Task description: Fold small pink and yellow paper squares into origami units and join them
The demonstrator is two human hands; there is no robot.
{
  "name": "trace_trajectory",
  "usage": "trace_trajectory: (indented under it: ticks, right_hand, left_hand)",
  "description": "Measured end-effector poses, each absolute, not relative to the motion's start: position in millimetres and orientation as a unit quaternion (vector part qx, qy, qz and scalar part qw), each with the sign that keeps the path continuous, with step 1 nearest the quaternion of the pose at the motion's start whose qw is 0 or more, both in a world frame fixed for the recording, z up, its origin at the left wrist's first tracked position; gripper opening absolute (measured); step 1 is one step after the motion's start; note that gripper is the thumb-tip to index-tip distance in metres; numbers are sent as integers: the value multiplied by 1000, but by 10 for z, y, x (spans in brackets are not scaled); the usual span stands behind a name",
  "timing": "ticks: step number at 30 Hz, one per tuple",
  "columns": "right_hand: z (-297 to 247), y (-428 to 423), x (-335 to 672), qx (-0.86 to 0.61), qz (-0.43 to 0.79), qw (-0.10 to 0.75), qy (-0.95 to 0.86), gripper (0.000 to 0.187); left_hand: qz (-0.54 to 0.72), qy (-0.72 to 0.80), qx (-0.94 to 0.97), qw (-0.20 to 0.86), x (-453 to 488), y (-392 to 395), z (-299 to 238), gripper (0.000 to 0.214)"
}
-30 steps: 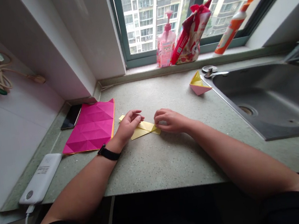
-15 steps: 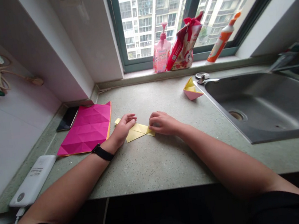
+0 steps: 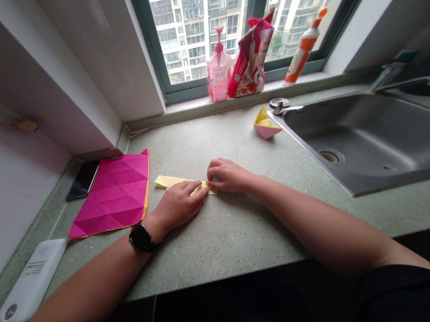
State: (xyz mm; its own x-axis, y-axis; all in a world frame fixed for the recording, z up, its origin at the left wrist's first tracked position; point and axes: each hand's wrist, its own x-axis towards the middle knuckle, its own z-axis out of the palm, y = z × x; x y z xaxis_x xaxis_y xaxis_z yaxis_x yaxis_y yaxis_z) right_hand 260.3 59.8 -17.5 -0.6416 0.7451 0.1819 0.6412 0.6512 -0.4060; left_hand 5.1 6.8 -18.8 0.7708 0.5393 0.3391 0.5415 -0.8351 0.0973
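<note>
A folded strip of yellow paper point(image 3: 172, 180) lies on the counter in front of me, its left end sticking out past my knuckles. My left hand point(image 3: 179, 205) rests palm down across its middle, with the fingertips and thumb closing on the paper towards the right end. My right hand point(image 3: 227, 175) has its fingers curled and pinches that right end, close beside the left fingertips. Much of the paper is hidden under the left hand. Back near the sink stands a folded paper boat point(image 3: 268, 131), pink outside and yellow inside.
Creased magenta sheets point(image 3: 114, 195) lie to the left, beside a dark phone point(image 3: 83, 179) and a white power bank point(image 3: 31, 283). A steel sink point(image 3: 374, 135) is at the right. On the sill stand a pink pump bottle point(image 3: 219, 76), a red bag point(image 3: 251, 61) and an orange-and-white bottle point(image 3: 302, 57).
My left hand has come down and right over the yellow paper, whose broad front flap no longer shows. The right hand stays at its right end. The view has shifted slightly.
</note>
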Motion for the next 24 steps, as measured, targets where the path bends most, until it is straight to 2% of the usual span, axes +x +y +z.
trace_trajectory:
  ticks: [6,16,24]
  right_hand:
    - [-192,599,2616,-387,153,170,-893,3]
    - [-350,638,2692,-408,142,173,-885,36]
    - [-375,751,2818,-389,192,192,-881,39]
  left_hand:
    - [-167,-290,-942,5,81,49,-146,29]
    - [-143,-300,-943,18,121,30,-185,26]
    - [-91,-342,-935,28,178,-11,-134,33]
